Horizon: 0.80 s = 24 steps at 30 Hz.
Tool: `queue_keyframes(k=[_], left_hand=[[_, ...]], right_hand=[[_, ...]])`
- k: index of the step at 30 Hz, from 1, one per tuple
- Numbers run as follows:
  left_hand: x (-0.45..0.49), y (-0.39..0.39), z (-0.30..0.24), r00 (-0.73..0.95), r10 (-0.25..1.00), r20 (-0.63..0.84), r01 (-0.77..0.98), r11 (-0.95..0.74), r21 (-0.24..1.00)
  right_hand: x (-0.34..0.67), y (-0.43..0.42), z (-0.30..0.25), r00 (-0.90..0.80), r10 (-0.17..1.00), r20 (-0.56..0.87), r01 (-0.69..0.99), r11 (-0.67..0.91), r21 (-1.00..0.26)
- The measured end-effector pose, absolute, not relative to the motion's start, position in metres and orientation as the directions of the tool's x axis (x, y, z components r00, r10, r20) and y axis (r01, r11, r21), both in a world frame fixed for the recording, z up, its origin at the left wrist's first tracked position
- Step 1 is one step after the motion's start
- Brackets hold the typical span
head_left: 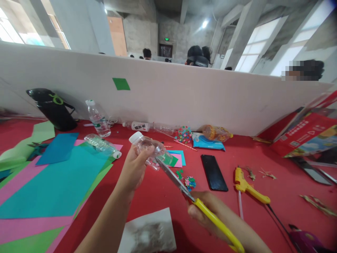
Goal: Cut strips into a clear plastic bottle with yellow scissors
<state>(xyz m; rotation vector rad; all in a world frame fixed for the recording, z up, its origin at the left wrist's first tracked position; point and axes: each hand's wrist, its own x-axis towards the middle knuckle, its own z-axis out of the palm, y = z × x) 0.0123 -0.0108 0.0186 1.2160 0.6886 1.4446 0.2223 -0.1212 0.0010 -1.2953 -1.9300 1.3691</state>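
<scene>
My left hand (137, 161) is closed around a clear plastic bottle (155, 149) with a white cap, tilted with its cap up to the left. In my right hand (202, 207) is a pair of scissors (218, 225) with yellow handles. Their metal blades reach up to the left and the tips meet the bottle's lower side; whether they pierce the plastic I cannot tell. Behind the bottle lie small squares of coloured paper (180, 160), partly hidden by it. Star-shaped confetti (189, 182) sits just beyond the blades. Below the hands is a white sheet (150, 232) on the red table.
Large coloured paper sheets (55, 186) cover the left side. A black flask (52, 109), an upright water bottle (98, 119) and several lying bottles line the white partition (168, 95). To the right are a phone (213, 173), a yellow glue gun (250, 188) and a red box (308, 135).
</scene>
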Motion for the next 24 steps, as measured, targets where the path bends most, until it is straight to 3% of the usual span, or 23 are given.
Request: queue_keyframes(k=[13, 24], left_hand=[[0.01, -0.012, 0.018, 0.16, 0.941, 0.298, -0.306, -0.239, 0.921], [0.009, -0.012, 0.021, 0.159, 0.934, 0.319, -0.314, -0.258, 0.914]], right_hand=[[0.217, -0.124, 0.015, -0.491, 0.863, -0.119, 0.466, 0.145, -0.873], [0.22, -0.123, -0.008, -0.471, 0.872, -0.131, 0.428, 0.096, -0.899]])
